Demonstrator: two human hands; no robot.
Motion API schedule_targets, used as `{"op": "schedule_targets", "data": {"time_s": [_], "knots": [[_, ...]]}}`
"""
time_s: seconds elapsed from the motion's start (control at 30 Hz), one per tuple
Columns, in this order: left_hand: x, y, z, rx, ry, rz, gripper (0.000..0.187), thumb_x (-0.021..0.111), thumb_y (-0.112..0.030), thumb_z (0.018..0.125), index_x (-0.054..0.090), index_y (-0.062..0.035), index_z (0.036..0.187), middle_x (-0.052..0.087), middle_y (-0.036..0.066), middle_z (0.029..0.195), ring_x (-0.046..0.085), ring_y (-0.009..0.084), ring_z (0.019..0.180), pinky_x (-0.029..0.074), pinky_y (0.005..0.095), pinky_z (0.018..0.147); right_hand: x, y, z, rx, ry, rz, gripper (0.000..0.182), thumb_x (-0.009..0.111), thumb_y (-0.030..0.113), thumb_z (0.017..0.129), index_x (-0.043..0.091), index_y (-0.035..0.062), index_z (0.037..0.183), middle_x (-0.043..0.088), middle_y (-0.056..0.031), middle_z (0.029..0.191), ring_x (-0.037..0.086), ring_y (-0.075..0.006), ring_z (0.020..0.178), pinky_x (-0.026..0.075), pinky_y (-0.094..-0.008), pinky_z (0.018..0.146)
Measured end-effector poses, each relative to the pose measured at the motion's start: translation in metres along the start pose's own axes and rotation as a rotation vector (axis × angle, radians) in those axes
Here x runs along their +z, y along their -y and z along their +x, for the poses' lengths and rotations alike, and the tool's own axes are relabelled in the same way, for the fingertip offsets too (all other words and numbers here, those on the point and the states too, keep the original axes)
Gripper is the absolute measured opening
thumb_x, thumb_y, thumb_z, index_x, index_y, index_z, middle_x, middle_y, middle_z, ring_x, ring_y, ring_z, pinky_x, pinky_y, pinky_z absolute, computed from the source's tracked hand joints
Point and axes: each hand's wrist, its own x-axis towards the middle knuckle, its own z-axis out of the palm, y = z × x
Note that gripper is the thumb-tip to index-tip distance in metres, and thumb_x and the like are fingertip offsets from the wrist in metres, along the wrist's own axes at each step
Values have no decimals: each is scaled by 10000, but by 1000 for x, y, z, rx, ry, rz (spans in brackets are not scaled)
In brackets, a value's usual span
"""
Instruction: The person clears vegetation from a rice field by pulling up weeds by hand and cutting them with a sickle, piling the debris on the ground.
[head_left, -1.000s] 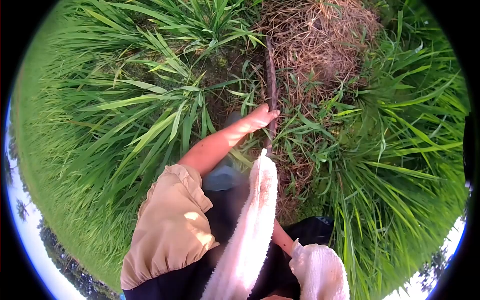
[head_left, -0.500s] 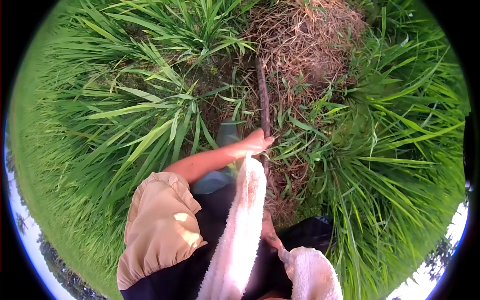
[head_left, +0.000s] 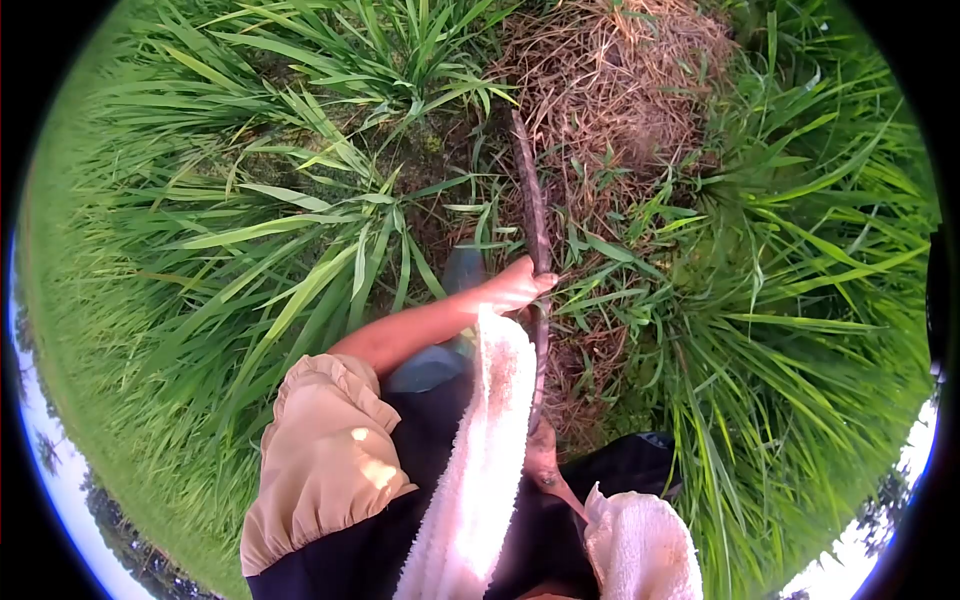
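Observation:
A long, dark wooden pole (head_left: pixel 533 200) runs up the middle of the view, away from my body. My left hand (head_left: pixel 520 286) is closed around it at about mid-length, with the thumb side showing. Lower down, close to my body, my right hand (head_left: pixel 543 452) is wrapped round the pole's near part. Its fingers are partly covered by a white towel (head_left: pixel 500 400) hanging from my neck. The pole's far end lies among grass blades beside dry straw, and whether it carries a tool head cannot be made out.
A mound of dry brown straw (head_left: pixel 635 90) lies ahead. Tall green grass-like plants (head_left: pixel 300 230) stand on the left, and more plants (head_left: pixel 780 300) on the right. Bluish-grey fabric or footwear (head_left: pixel 430 368) shows below my left forearm.
The pole and my left hand have shifted slightly to the right. My right hand has come up a little and shows more beside the towel. Both keep their grip.

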Motion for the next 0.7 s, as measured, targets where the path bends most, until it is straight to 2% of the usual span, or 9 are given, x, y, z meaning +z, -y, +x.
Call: {"op": "schedule_targets", "data": {"time_s": [0.1,0.23,0.27,0.37,0.43,0.5,0.53,0.6,0.7], "knots": [[-10,-33,26,386,-115,75,192,566,-226,915,482,-55,935,488,-19,763,492,85,650,446,260,585,2,-1,52,-106,-61,-216,279,682,184,757,578,-39,888,642,-135,727,627,-183,667,487,-339,586],[-59,-83,59,159,-335,24,279,522,-310,931,504,-32,928,554,34,732,532,125,585,463,288,539,33,78,143,-112,-35,-390,254,618,182,739,556,-29,865,590,-155,688,585,-254,611,480,-363,605],[-88,-66,89,142,-380,95,282,528,-300,928,506,-19,921,571,62,723,548,148,572,466,301,519,43,86,162,3,68,-210,274,591,186,719,554,-44,863,597,-176,691,604,-282,634,483,-381,619],[-80,-47,77,163,-368,124,254,518,-264,932,498,-11,912,550,53,694,546,161,564,462,316,513,57,52,160,1,8,-253,242,597,173,733,557,-41,839,592,-139,681,595,-234,615,488,-352,589],[-86,-4,89,175,-379,150,237,506,-240,930,498,-6,967,522,33,658,537,160,535,469,325,498,65,-2,154,109,207,812,240,621,210,775,565,-7,862,594,-92,695,586,-178,613,485,-306,559],[-79,-19,73,153,-443,186,206,525,-224,906,524,-21,874,510,24,622,545,170,568,447,329,502,73,-2,161,-140,124,76,254,671,214,773,564,17,893,593,-59,710,582,-147,619,478,-281,543],[-69,-44,59,24,-465,46,219,523,-224,909,513,-5,903,512,32,610,545,170,532,460,344,479,72,55,141,-29,57,-30,248,676,198,765,562,14,887,590,-59,706,580,-147,616,476,-285,540],[-77,-57,62,92,-486,64,236,513,-238,918,504,-3,906,511,41,604,538,186,482,468,362,460,75,35,159,-121,94,-199,210,680,133,735,549,2,832,578,-52,668,574,-146,583,458,-303,508],[-95,-56,72,54,-444,80,257,501,-257,923,496,0,915,522,56,621,544,200,499,466,344,470,88,36,177,35,155,238,191,652,115,736,529,-21,791,559,-52,608,569,-164,535,442,-340,472]]}}
